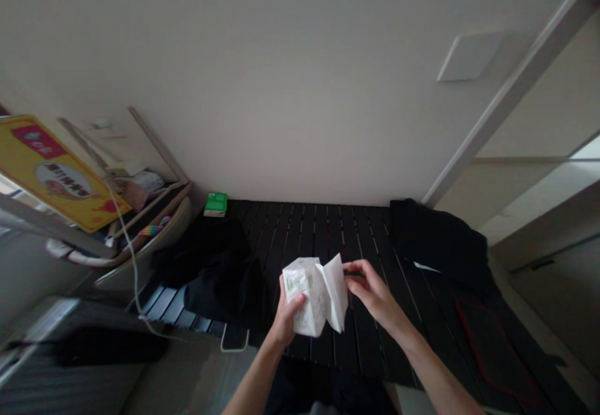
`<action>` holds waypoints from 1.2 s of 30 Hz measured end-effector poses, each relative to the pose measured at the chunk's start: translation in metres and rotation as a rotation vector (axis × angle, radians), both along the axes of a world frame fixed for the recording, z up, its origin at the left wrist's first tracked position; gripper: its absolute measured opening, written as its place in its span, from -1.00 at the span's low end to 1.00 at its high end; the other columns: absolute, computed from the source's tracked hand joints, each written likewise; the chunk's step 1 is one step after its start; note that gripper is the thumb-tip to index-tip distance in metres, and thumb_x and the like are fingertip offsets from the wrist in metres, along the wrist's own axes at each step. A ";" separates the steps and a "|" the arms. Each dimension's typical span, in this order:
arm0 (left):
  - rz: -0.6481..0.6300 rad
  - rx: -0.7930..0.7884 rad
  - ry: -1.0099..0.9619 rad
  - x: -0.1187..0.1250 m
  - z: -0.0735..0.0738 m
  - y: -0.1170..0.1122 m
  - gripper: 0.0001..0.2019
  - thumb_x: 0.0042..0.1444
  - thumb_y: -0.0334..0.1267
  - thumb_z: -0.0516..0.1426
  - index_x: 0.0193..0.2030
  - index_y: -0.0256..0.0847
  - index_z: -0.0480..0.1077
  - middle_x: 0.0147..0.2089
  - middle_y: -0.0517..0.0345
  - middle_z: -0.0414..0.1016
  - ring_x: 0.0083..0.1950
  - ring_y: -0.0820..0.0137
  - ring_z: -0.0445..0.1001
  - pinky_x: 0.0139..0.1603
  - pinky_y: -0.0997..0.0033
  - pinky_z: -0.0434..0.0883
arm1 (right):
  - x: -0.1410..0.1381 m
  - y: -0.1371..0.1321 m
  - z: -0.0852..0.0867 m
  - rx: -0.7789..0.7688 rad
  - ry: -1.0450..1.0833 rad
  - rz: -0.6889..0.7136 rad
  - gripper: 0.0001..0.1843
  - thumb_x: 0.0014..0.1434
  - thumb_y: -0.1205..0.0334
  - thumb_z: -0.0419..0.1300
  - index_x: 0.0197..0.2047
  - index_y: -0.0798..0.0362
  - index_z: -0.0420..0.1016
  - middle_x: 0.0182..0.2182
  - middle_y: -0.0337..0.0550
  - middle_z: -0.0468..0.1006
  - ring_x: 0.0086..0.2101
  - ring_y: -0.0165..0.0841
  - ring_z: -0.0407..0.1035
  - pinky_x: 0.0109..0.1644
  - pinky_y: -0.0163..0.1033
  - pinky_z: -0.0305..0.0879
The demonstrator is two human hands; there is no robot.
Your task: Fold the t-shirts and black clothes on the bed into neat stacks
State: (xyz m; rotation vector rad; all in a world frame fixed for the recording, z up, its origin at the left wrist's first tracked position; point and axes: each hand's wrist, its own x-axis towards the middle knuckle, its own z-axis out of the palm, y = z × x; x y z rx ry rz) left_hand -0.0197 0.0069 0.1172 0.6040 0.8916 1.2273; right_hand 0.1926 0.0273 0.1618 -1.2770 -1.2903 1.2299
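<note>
A white soft pack of tissues (307, 296) with faint green print is held up over a black slatted surface (309, 227). My left hand (287, 315) wraps around the pack from below and the left. My right hand (370, 290) pinches a white sheet (338, 290) that sticks out of the pack's right side, thumb and fingers closed on its edge.
A black garment (220, 277) lies to the left on the slats, another dark cloth (435, 240) to the right. A small green box (215, 204) sits by the wall. At the left are a cluttered rack (140, 215), a yellow package (51, 168) and a white cable (135, 277).
</note>
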 end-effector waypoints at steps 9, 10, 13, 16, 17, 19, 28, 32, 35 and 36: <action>0.030 -0.102 -0.088 0.000 -0.008 -0.007 -0.26 -0.18 0.03 0.36 0.13 -0.22 0.29 0.02 -0.14 0.47 0.01 -0.01 0.48 -0.01 0.08 0.40 | -0.019 -0.010 -0.006 -0.216 0.244 0.271 -0.33 -0.02 -0.02 0.32 0.14 -0.03 0.29 -0.02 -0.03 0.46 -0.19 -0.27 0.43 -0.19 -0.16 0.39; 0.045 -0.092 -0.075 0.000 -0.009 -0.007 -0.27 -0.17 0.02 0.36 0.14 -0.22 0.28 0.03 -0.13 0.47 0.00 0.01 0.48 0.00 0.10 0.40 | -0.023 -0.011 -0.008 -0.174 0.188 0.266 -0.40 0.01 -0.02 0.30 0.09 -0.01 0.36 -0.03 -0.04 0.48 -0.20 -0.27 0.43 -0.16 -0.15 0.39; 0.086 -0.037 0.003 0.000 -0.010 -0.008 -0.28 -0.14 -0.02 0.35 0.15 -0.18 0.23 0.01 -0.08 0.46 -0.01 0.08 0.47 0.00 0.15 0.40 | -0.035 -0.015 -0.012 -0.071 0.004 0.236 -0.50 0.10 0.01 0.22 0.07 0.05 0.43 -0.02 -0.01 0.49 -0.24 -0.29 0.42 -0.13 -0.14 0.39; 0.119 0.041 0.124 0.002 -0.008 -0.007 -0.31 -0.13 -0.09 0.35 0.12 -0.13 0.19 -0.03 0.01 0.44 0.00 0.14 0.46 0.00 0.20 0.40 | -0.045 -0.019 -0.011 0.006 -0.091 0.231 -0.45 0.09 0.05 0.22 0.15 0.03 0.40 0.17 0.03 0.33 -0.05 -0.21 0.39 -0.04 -0.13 0.39; 0.139 0.059 0.166 0.003 -0.007 -0.006 -0.32 -0.14 -0.11 0.36 0.11 -0.13 0.19 -0.03 0.03 0.43 0.00 0.16 0.45 0.01 0.21 0.39 | -0.047 -0.020 -0.011 0.033 -0.100 0.228 -0.45 0.08 0.07 0.23 0.15 0.02 0.40 0.20 0.02 0.30 0.04 -0.17 0.34 0.03 -0.12 0.36; 0.187 0.065 0.219 0.004 -0.006 -0.005 -0.35 -0.14 -0.12 0.36 0.07 -0.12 0.19 -0.03 0.06 0.41 -0.02 0.21 0.46 0.00 0.25 0.39 | -0.051 -0.022 -0.009 0.067 -0.086 0.218 -0.47 0.10 0.07 0.22 0.14 0.01 0.43 0.20 0.01 0.31 0.15 -0.15 0.24 0.12 -0.11 0.30; 0.217 -0.051 0.025 0.002 -0.015 -0.012 -0.34 -0.11 -0.04 0.34 0.10 -0.15 0.21 -0.12 0.05 0.47 -0.14 0.20 0.52 -0.11 0.24 0.43 | -0.050 -0.016 -0.022 -0.103 0.251 0.128 -0.68 -0.04 -0.03 0.35 -0.31 0.04 0.58 -0.10 -0.06 0.52 -0.09 -0.20 0.40 -0.08 -0.20 0.34; 0.178 -0.117 -0.038 0.001 -0.021 -0.017 -0.27 -0.17 0.01 0.36 0.13 -0.20 0.27 -0.04 -0.06 0.50 -0.08 0.10 0.51 -0.06 0.18 0.43 | -0.054 -0.017 -0.023 -0.284 0.491 0.090 -0.60 -0.22 0.02 0.46 -0.52 0.05 0.37 -0.42 -0.27 0.48 -0.41 -0.41 0.33 -0.37 -0.34 0.24; 0.188 -0.160 -0.073 -0.004 -0.026 -0.016 -0.32 -0.15 0.01 0.35 0.10 -0.21 0.31 0.00 -0.09 0.49 -0.03 0.07 0.50 -0.07 0.18 0.45 | -0.050 -0.016 -0.015 -0.357 0.550 0.131 -0.52 -0.25 -0.04 0.47 -0.55 0.05 0.29 -0.51 -0.31 0.43 -0.51 -0.46 0.26 -0.44 -0.35 0.16; 0.208 -0.180 -0.079 -0.006 -0.027 -0.014 -0.34 -0.13 0.00 0.34 0.10 -0.20 0.31 0.02 -0.08 0.48 -0.01 0.07 0.50 -0.08 0.19 0.46 | -0.047 -0.015 -0.012 -0.359 0.551 0.133 -0.52 -0.24 -0.07 0.45 -0.53 0.05 0.31 -0.52 -0.30 0.43 -0.50 -0.44 0.27 -0.43 -0.33 0.17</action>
